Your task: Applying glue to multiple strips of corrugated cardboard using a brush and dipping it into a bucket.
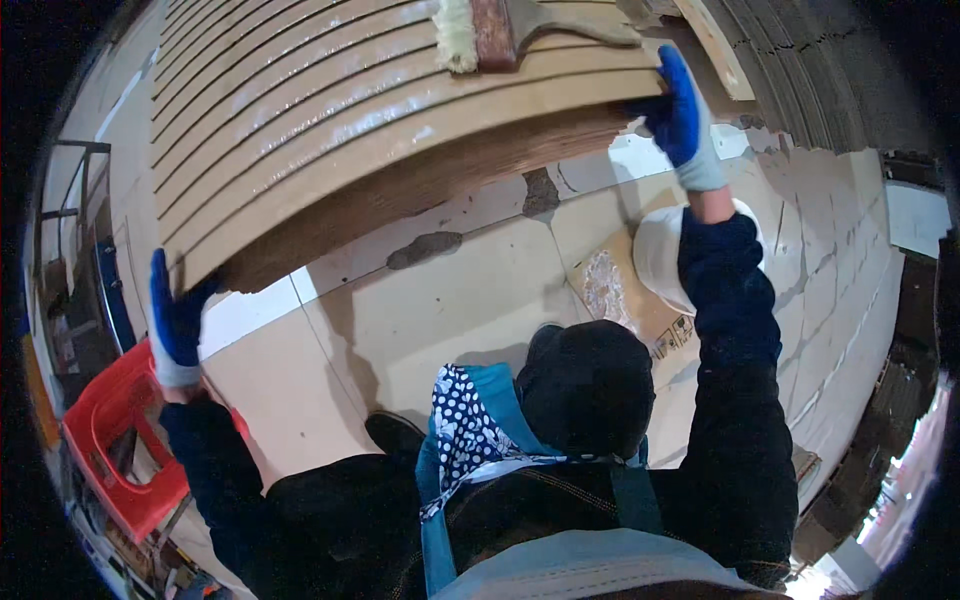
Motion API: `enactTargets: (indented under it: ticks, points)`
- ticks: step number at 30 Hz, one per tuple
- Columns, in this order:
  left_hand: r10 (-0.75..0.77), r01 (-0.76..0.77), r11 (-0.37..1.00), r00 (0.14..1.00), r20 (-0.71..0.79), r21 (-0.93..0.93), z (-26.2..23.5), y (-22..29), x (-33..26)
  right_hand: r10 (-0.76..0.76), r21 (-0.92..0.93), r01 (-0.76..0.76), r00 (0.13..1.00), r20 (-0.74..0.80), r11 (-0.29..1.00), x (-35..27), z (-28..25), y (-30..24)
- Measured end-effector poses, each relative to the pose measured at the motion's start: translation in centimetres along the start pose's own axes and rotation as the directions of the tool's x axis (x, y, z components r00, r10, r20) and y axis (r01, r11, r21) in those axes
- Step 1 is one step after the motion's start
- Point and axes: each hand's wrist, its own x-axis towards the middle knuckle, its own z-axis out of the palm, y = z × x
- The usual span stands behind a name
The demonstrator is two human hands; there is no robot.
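Observation:
A fanned stack of brown cardboard sheets [330, 180] is in front of me, its stepped edges streaked with shiny, whitish wet stuff. My left hand [178, 325], in a blue and white glove, grips the stack's near left corner. At its near right corner my right hand [685, 125], gloved alike, holds the edge between thumb and fingers. The fingertips under the sheets are hidden. A wide brush [496, 35] with cream bristles and a wooden handle lies on top of the stack, close to my right hand and not touched by it.
By my right forearm stands a white bucket [660, 255], next to a smeared piece of cardboard [612, 290] on the tiled floor. A red plastic stool [125, 460] is at my left elbow. More stacked grey-brown sheets [810, 75] rise at the far right.

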Motion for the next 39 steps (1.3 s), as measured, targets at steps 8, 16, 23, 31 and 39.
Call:
enactTargets:
  ticks: [8, 16, 23, 31, 39]
  points:
    - [0.137, -0.065, 0.949, 0.966, -0.218, 0.309, -1.4, -6.0, 4.1, 0.281, -0.454, -0.270, 0.959, -0.046, 0.849, 0.4, 4.6, -0.6]
    - [0.243, -0.062, 0.804, 0.942, -0.232, 0.591, -0.4, -6.8, 5.9, 0.441, -0.658, -0.321, 0.898, 0.018, 0.681, 1.3, 5.3, 0.7]
    - [0.137, -0.033, 0.692, 0.987, -0.087, 0.721, -1.5, -2.3, 6.0, 0.549, 0.018, -0.567, 0.805, 0.226, 0.824, 1.3, 3.7, 4.1]
    - [-0.095, 0.095, 0.995, 0.995, 0.023, 0.011, -1.0, 0.4, 5.8, 0.430, -0.165, -0.431, 0.902, -0.042, 0.887, 0.8, 5.7, 4.4]
    - [0.067, -0.052, 0.993, 0.988, -0.136, 0.108, 2.5, -1.9, 5.4, 0.339, -0.387, -0.283, 0.937, 0.082, 0.878, 1.1, 6.5, 2.9]
